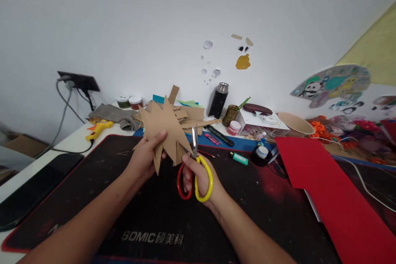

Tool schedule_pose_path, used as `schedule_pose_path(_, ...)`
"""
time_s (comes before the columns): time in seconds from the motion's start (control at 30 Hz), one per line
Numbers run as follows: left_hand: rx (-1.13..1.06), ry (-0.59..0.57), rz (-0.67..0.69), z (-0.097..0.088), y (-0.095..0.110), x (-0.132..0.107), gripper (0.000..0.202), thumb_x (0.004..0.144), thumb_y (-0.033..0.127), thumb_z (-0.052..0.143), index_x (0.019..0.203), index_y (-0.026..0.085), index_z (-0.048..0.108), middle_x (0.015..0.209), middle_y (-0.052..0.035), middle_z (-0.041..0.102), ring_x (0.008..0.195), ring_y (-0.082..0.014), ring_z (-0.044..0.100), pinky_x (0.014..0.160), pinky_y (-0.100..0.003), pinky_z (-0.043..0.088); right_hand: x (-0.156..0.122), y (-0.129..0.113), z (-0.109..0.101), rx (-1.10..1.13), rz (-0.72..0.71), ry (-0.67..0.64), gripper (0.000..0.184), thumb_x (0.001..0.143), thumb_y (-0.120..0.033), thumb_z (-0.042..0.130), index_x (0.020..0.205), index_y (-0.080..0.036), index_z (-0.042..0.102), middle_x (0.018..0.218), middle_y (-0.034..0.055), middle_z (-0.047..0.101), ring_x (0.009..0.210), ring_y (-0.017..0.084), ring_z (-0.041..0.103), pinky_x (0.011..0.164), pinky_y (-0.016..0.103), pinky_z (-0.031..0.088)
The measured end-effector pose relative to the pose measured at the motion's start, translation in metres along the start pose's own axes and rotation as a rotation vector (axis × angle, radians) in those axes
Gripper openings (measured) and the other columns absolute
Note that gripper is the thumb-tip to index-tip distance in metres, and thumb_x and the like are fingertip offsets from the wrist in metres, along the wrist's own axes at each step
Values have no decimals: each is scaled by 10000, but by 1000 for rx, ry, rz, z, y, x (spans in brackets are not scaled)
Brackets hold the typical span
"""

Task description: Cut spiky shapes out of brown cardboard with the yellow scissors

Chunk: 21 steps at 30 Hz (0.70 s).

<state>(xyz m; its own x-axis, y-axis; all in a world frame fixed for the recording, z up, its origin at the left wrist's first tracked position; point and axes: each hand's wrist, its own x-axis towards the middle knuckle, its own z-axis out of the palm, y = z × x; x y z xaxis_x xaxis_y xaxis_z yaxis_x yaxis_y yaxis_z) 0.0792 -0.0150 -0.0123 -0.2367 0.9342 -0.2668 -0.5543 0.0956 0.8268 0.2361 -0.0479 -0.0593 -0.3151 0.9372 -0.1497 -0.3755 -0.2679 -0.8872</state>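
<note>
My left hand grips a piece of brown cardboard cut into jagged points, thumb on its face and fingers behind it. A second cardboard layer shows beneath its lower edge. In my right hand is a pair of scissors with one red and one yellow handle loop. Its blades point upward, close beside the right-hand tip of the cardboard. Whether they touch it I cannot tell. My right fingers pass through the loops and are partly hidden by them.
Cardboard scraps pile up behind my hands. A black thermos and a white box stand along the wall. Left are a yellow glue gun and a phone. Red card covers the right of the black mat.
</note>
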Motion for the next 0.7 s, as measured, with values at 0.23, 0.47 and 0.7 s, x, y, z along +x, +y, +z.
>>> schedule_pose_path(0.23, 12, -32, -8, -2, 1, 2, 186, 786, 165, 814, 901, 117, 676, 617, -32, 700, 344, -87, 510, 299, -155, 396, -1, -4, 1, 51, 48, -19, 531, 765, -634, 879, 827, -232, 537, 498, -111, 502, 328, 88, 399, 348, 225, 430)
schedule_pose_path(0.47, 36, -36, -134, -7, 6, 7, 66, 822, 175, 690, 846, 116, 673, 559, -52, 666, 326, -103, 513, 291, -158, 397, -2, -1, -1, -116, -33, -45, 483, 837, -619, 826, 864, -230, 541, 490, -103, 532, 319, 106, 464, 323, 197, 376)
schedule_pose_path(0.7, 67, -66, 8, -11, 6, 11, 106, 788, 207, 728, 775, 147, 641, 519, -19, 612, 312, -112, 478, 275, -183, 360, 0, 1, -2, -213, -36, -45, 497, 850, -659, 800, 899, -227, 560, 493, -103, 544, 317, 111, 477, 318, 194, 381)
